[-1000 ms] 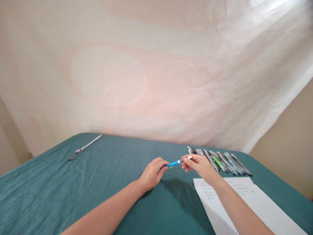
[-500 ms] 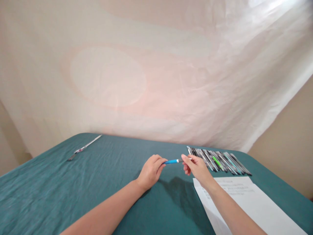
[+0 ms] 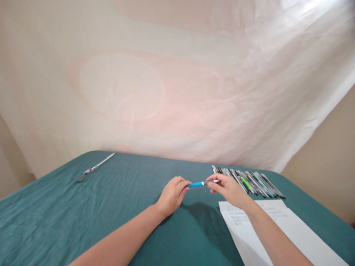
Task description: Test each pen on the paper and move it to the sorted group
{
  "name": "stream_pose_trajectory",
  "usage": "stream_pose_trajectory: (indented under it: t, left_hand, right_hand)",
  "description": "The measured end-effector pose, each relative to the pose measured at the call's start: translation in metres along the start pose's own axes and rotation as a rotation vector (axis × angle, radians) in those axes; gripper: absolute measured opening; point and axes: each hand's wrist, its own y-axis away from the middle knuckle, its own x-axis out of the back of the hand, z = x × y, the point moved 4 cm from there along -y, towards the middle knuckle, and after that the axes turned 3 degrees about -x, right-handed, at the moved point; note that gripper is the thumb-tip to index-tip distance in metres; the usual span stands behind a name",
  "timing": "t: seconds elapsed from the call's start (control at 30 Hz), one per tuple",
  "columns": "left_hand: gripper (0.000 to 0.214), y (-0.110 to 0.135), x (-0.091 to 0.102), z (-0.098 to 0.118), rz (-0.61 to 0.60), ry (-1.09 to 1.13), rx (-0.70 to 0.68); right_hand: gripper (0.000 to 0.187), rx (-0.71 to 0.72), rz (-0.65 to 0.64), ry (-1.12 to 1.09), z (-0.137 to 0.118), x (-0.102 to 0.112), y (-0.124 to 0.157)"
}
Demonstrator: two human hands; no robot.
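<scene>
A blue pen [image 3: 196, 184] with a white band, a grey grip and a pale tip is held almost level above the table. My left hand [image 3: 172, 195] pinches its blue end between thumb and fingers, hiding that end. At the other end, the thumb and fingers of my right hand [image 3: 229, 189] close around the grey grip, and the pale tip shows between them. Just behind my right hand lies a row of several pens [image 3: 253, 183], mostly grey and black, one bright green. Under my right forearm is a white sheet of paper [image 3: 288, 236] with lines of writing.
A dark green cloth [image 3: 97, 210] covers the table. Far to the left lie slim pens [image 3: 95, 168] end to end or overlapping; which, I cannot tell. A pale hanging sheet [image 3: 177, 92] closes off the back.
My right hand has shifted slightly right and turned, its thumb now lower along the pen, so more of the grey grip and pale tip shows. My left hand has barely moved.
</scene>
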Motion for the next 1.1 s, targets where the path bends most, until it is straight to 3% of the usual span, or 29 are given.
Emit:
stream_pose_trajectory:
  t: [0.07, 0.23, 0.5, 0.63, 0.83, 1.1]
  left_hand:
    - [0.025, 0.0, 0.0, 0.0, 0.007, -0.004, -0.017]
    - [0.026, 0.001, 0.0, 0.0, 0.009, -0.01, -0.049]
    - [0.025, -0.001, 0.0, -0.001, 0.018, -0.013, -0.009]
    - [0.025, 0.0, -0.001, -0.002, 0.008, -0.017, -0.015]
    - [0.025, 0.0, -0.001, -0.003, -0.002, -0.012, -0.012]
    - [0.025, 0.001, -0.003, -0.005, -0.02, -0.014, -0.011]
  right_hand:
    - [0.03, -0.016, 0.012, 0.059, 0.001, -0.001, 0.0]
    - [0.05, -0.165, 0.048, 0.066, 0.013, -0.002, -0.001]
    - [0.029, -0.006, 0.013, 0.076, 0.002, 0.007, 0.001]
    - [0.037, -0.059, 0.023, 0.125, 0.005, 0.008, 0.0]
    - [0.033, 0.022, 0.042, 0.111, -0.001, 0.01, 0.002]
    - [0.031, -0.043, 0.041, 0.149, 0.004, 0.008, 0.002]
